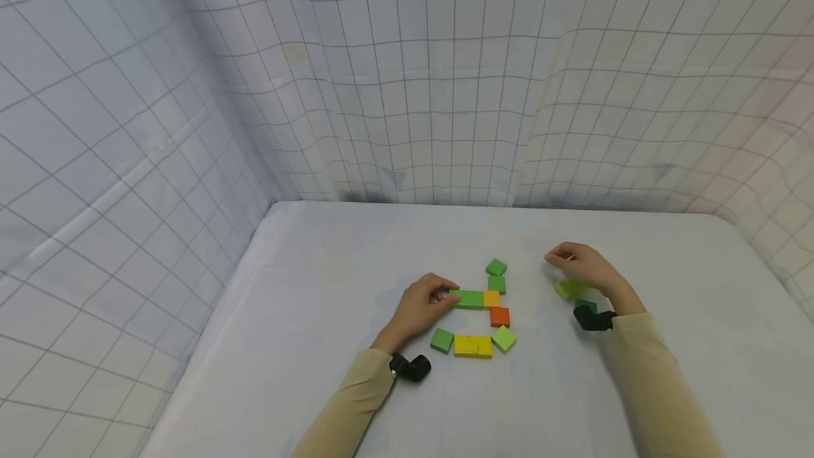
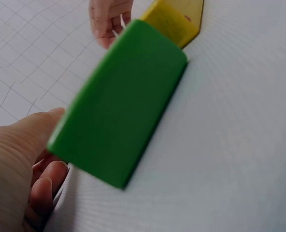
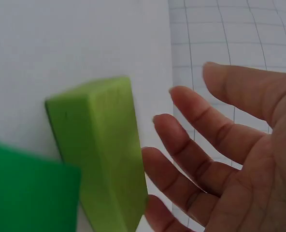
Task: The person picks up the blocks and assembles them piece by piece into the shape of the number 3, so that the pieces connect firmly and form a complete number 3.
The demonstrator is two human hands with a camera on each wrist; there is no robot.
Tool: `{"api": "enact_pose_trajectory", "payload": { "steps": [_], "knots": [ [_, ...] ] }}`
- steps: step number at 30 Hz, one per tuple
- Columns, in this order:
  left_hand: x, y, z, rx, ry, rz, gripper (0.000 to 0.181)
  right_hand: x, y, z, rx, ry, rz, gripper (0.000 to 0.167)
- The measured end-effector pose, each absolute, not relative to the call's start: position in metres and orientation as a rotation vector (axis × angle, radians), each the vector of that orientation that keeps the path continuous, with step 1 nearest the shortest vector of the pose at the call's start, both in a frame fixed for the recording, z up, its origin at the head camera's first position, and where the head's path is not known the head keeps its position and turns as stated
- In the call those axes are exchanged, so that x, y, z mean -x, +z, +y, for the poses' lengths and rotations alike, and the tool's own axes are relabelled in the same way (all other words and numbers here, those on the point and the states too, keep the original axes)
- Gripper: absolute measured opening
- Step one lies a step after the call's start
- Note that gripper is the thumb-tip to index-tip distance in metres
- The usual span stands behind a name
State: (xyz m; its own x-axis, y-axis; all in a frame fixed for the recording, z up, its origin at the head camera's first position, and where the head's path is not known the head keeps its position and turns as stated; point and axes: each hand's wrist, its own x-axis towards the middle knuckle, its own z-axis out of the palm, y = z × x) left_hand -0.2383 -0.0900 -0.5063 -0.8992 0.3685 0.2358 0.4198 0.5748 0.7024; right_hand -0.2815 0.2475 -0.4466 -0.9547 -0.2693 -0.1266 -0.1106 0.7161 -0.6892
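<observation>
In the head view, my left hand (image 1: 424,304) pinches the left end of a long green block (image 1: 469,300) between thumb and fingers. That block's right end meets a small orange-yellow block (image 1: 492,300), with a red-orange block (image 1: 500,316) just below. In the left wrist view, a nearer green block (image 2: 119,106) fills the middle, covering part of the left hand's work. My right hand (image 1: 584,265) hovers with loosely bent fingers and nothing in them. Beside it lies a lime-green block (image 3: 102,150); a darker green block (image 3: 29,191) is close to the right wrist.
Nearer the front lie a green block (image 1: 441,341), yellow blocks (image 1: 473,347) and a tilted light-green block (image 1: 504,338). Two green blocks (image 1: 497,284) stand behind the orange-yellow one. A white gridded curtain (image 1: 407,90) hangs along the back edge of the white table (image 1: 305,345).
</observation>
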Motion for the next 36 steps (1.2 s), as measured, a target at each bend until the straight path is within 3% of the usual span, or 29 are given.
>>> {"api": "enact_pose_trajectory", "payload": {
  "steps": [5,16,36],
  "knots": [
    [0.238,-0.506,-0.090,0.687,-1.248,-2.722,0.023,0.275,-0.446,0.270,0.370,-0.990,2.683,0.037],
    [0.239,-0.506,-0.090,0.672,-1.237,-2.746,0.023,0.270,-0.452,0.298,0.380,-1.033,2.553,0.041],
    [0.239,-0.507,-0.090,0.682,-1.223,-2.735,0.023,0.287,-0.459,0.282,0.287,-0.961,2.637,0.043]
  ]
}}
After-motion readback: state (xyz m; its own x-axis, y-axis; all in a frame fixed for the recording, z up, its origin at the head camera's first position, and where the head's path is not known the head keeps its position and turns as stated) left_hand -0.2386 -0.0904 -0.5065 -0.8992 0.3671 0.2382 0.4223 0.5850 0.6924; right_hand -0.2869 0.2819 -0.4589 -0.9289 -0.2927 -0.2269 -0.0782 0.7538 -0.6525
